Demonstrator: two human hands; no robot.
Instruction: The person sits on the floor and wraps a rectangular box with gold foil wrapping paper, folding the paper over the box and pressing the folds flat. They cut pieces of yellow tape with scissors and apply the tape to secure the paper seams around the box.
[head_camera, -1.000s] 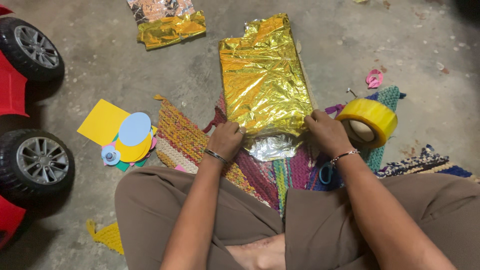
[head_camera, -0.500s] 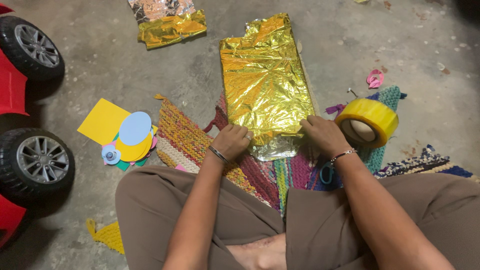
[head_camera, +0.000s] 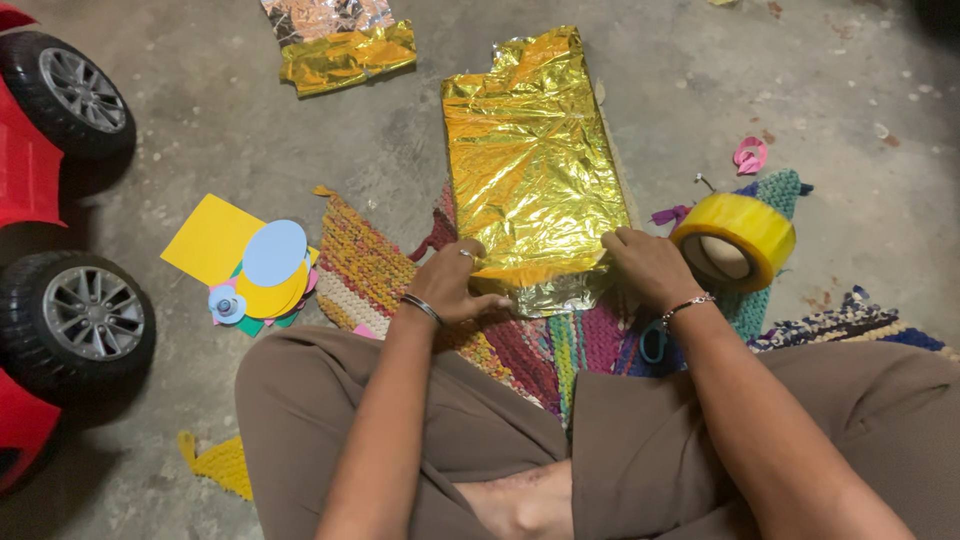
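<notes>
A flat board wrapped in crinkled gold foil (head_camera: 532, 160) lies on the floor ahead of my crossed legs, its near end on a colourful woven mat (head_camera: 375, 265). My left hand (head_camera: 455, 282) grips the near left corner of the foil, where a silver flap is folded under. My right hand (head_camera: 650, 265) presses down on the near right corner of the foil. A large roll of yellowish clear tape (head_camera: 735, 240) stands just right of my right hand.
Cut paper circles and a yellow sheet (head_camera: 245, 262) lie to the left. A red toy car with black wheels (head_camera: 85, 310) fills the left edge. Spare gold and silver foil (head_camera: 340, 45) sits at the top. A pink scrap (head_camera: 748, 155) lies on the concrete.
The silver flap at the near end has been folded further under, so less of it shows. My left hand has shifted slightly along the near edge; my right hand stays on the right corner.
</notes>
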